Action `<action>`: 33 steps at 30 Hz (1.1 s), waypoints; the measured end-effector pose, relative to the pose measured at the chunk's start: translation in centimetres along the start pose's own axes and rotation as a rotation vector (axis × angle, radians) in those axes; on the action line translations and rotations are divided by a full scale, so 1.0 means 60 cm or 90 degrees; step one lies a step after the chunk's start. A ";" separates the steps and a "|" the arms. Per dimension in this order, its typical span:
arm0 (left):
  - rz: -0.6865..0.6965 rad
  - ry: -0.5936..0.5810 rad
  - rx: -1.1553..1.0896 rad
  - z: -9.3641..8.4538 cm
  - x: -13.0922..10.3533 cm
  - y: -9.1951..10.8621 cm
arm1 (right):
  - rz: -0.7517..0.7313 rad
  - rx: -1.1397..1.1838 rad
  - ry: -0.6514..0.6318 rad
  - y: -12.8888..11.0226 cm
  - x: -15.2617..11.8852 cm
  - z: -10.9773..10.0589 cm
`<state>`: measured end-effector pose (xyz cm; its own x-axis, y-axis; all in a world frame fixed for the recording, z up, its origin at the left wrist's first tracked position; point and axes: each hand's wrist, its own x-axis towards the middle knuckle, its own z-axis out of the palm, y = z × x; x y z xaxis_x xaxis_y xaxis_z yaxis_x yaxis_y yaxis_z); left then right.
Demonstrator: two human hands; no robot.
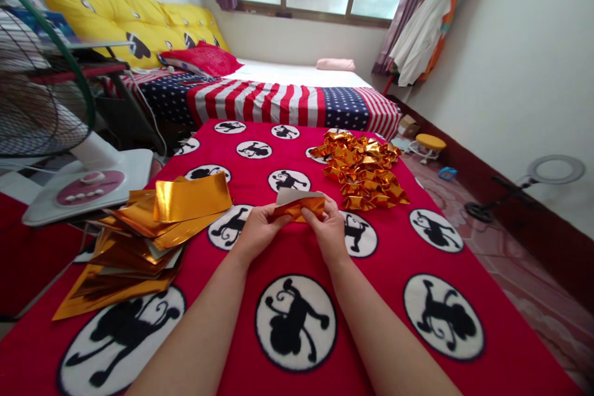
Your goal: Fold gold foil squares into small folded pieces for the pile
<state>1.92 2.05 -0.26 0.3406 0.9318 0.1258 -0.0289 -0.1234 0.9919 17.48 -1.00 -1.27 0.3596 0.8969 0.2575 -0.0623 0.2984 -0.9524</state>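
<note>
Red cloth printed with black monkeys in white circles (pixel 385 278) covers the work surface. Leftmost is a white electric fan with a pink control panel (pixel 111 167), then a loose pile of flat gold-foil sheets (pixel 139 244). Midway, the left hand (pixel 257 229) and right hand (pixel 331 229) — close together — pinch one pale-backed, bent gold-foil sheet (pixel 293 205); rightward lies a heap of folded gold-foil pieces (pixel 364 167).

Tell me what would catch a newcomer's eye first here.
Probably the bright red cloth with black figures in white circles, spread across the foreground. Next, the shiny gold: a heap of folded pieces at the right, loose flat sheets at the left, and one partly folded sheet between the left hand and right hand.
</note>
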 end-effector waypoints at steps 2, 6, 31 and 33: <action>-0.009 0.016 -0.006 0.001 0.001 -0.003 | 0.030 0.022 -0.013 -0.002 0.001 -0.001; -0.015 0.068 -0.051 0.004 0.001 -0.003 | 0.073 0.056 -0.026 -0.004 -0.001 0.000; -0.049 0.166 -0.215 0.005 0.002 -0.001 | 0.099 0.120 0.055 -0.013 0.000 -0.001; -0.050 0.160 -0.207 0.006 0.002 -0.002 | 0.094 0.115 0.062 -0.013 -0.001 -0.001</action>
<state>2.28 2.06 -0.38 0.1156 0.9932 0.0091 -0.3213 0.0287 0.9466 17.56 -1.28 -0.54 0.4217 0.9021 0.0921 -0.2837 0.2277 -0.9315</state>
